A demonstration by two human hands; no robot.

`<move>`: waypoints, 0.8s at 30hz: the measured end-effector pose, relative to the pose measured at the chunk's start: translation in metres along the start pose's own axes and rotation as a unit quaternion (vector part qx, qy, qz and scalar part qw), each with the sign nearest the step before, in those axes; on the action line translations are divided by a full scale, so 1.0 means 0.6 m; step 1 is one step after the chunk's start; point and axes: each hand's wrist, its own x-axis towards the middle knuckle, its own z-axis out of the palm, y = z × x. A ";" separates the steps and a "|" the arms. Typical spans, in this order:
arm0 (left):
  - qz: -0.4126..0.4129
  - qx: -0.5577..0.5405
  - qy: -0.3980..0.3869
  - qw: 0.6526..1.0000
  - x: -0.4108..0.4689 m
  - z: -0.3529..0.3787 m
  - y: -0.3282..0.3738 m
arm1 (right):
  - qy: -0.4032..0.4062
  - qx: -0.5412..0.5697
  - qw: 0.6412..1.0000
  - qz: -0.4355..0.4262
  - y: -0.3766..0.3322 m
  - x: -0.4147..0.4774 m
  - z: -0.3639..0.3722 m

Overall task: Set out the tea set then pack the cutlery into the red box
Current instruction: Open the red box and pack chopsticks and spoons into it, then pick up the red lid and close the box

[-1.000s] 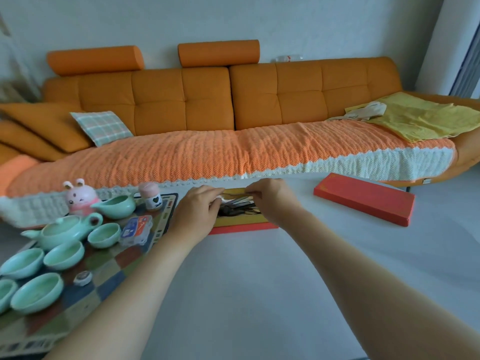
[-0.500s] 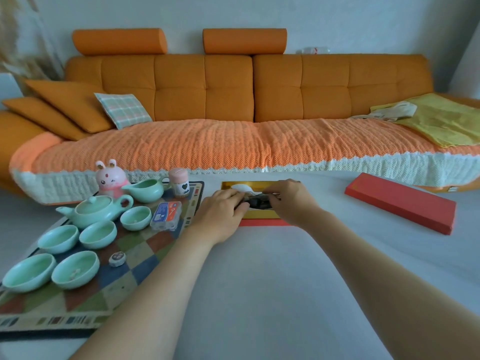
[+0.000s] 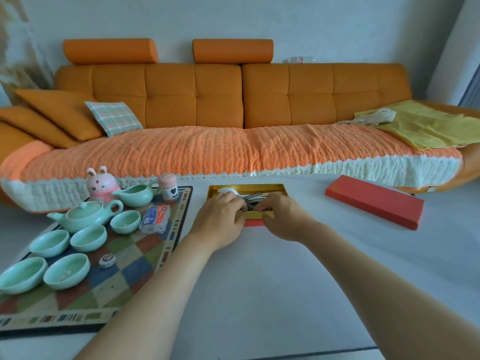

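Note:
The red box [image 3: 255, 223] with a gold lining lies open on the white table, straight ahead. A bundle of cutlery [image 3: 255, 197] lies inside it, with a white spoon bowl showing at the box's left end. My left hand [image 3: 220, 220] covers the box's near left part, its fingers curled over the cutlery. From the right, my right hand [image 3: 284, 219] grips the handles above the near rim. The mint-green tea set stands on the chequered mat [image 3: 135, 258] at the left: a teapot [image 3: 85, 216], a pitcher [image 3: 135, 194] and several cups [image 3: 67, 271].
The box's red lid [image 3: 374, 201] lies on the table to the right. A pink rabbit figure [image 3: 101, 184], a small pink jar [image 3: 168, 189] and a clear plastic case [image 3: 155, 219] share the mat. An orange sofa [image 3: 233, 152] runs behind the table.
Both hands have stayed on the cutlery and drawn slightly toward the box's near edge. The view has swung left and down, showing more of the tea set.

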 end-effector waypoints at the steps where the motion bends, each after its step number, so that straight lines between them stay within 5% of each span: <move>1: -0.009 -0.006 -0.004 1.000 -0.001 -0.003 0.008 | -0.005 0.006 1.000 0.002 -0.001 -0.005 -0.003; 7: -0.039 0.006 -0.018 0.999 -0.007 -0.015 0.044 | -0.038 0.029 0.999 -0.009 -0.001 -0.035 -0.027; 13: -0.025 -0.026 0.029 0.999 0.021 -0.013 0.092 | 0.076 0.097 0.992 0.019 0.047 -0.060 -0.076; 18: -0.017 -0.060 0.052 0.997 0.103 0.035 0.186 | 0.114 -0.041 0.987 0.110 0.172 -0.089 -0.114; 24: 0.019 -0.064 -0.023 0.998 0.216 0.120 0.302 | 0.078 -0.145 0.953 0.254 0.298 -0.140 -0.160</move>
